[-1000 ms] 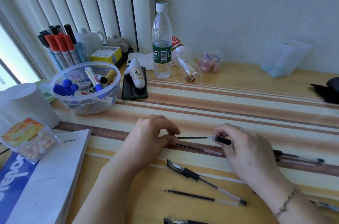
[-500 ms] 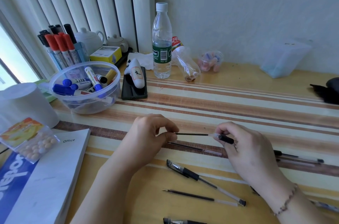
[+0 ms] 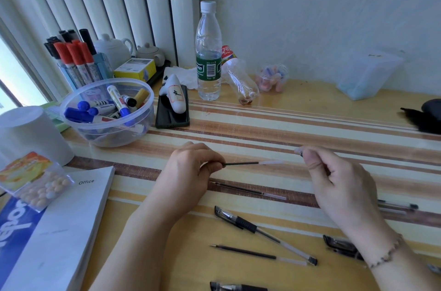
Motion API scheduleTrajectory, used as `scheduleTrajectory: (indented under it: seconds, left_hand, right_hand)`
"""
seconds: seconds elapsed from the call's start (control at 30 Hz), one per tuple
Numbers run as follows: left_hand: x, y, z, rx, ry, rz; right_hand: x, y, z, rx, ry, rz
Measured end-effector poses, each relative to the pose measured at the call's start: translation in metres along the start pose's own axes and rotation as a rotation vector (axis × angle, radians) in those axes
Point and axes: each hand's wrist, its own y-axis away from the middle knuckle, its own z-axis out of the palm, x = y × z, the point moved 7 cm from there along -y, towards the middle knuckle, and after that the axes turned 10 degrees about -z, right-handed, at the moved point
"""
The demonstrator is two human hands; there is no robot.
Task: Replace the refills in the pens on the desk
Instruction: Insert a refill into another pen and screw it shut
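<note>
Black ink fills most of the thin refill (image 3: pixel 248 163) pinched at its tip end between thumb and fingers of the left hand (image 3: pixel 191 171); its clear tail points toward the right hand (image 3: pixel 334 178) and ends just short of it, in the air above the striped desk (image 3: pixel 310 128). The right hand's thumb and forefinger are pressed together on something small and dark at their tips — too little shows to say whether it is a pen part or a cap. The two hands are apart, the refill touching only the left one.

As a judgement, the task looks to be in its early or middle stretch. This refill is out of any barrel and not seated in one. Just nearer the body than the left hand's knuckles lies a second loose refill (image 3: pixel 248 191) on the desk. Nearer still, below the gap between the hands, rests a capped pen (image 3: pixel 265 234) with a third bare refill (image 3: pixel 257 255) just beside it. More pens show in part — one under the right wrist (image 3: pixel 341 246), another at the bottom edge (image 3: pixel 236 287), and a pair beyond the right hand's outer side (image 3: pixel 398 206). Which of these already carry fresh refills cannot be told. With three refills lying or held outside barrels, several insertions appear to remain.
</note>
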Motion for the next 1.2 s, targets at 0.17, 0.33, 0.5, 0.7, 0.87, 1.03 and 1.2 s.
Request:
scheduleTrajectory:
  seconds: [0.17,0.33,0.5,0.7,0.87,1.03,1.2]
  left_hand:
    - [0.000,0.000,-0.004,0.039,0.035,-0.022]
    - [0.001,-0.001,0.000,0.013,0.042,-0.029]
    - [0.002,0.000,0.002,-0.016,0.059,-0.014]
    - [0.003,0.001,0.002,-0.019,0.062,0.002]
    - [0.007,0.002,0.003,-0.045,0.095,-0.002]
    - [0.008,0.003,0.002,-0.046,0.126,-0.004]
    - [0.008,0.002,-0.002,0.003,0.162,0.002]
  right_hand:
    - [-0.005,0.002,0.007,-0.005,-0.083,-0.103]
    - [-0.017,0.002,0.009,-0.025,-0.160,-0.222]
    - [-0.020,0.002,0.006,-0.014,-0.209,-0.231]
    - [-0.013,0.002,0.011,-0.027,-0.322,-0.208]
    - [-0.009,0.004,0.021,-0.082,-0.678,-0.136]
    - [-0.015,0.003,0.023,-0.118,-0.836,-0.114]
    - [-0.016,0.002,0.022,-0.133,-0.884,-0.097]
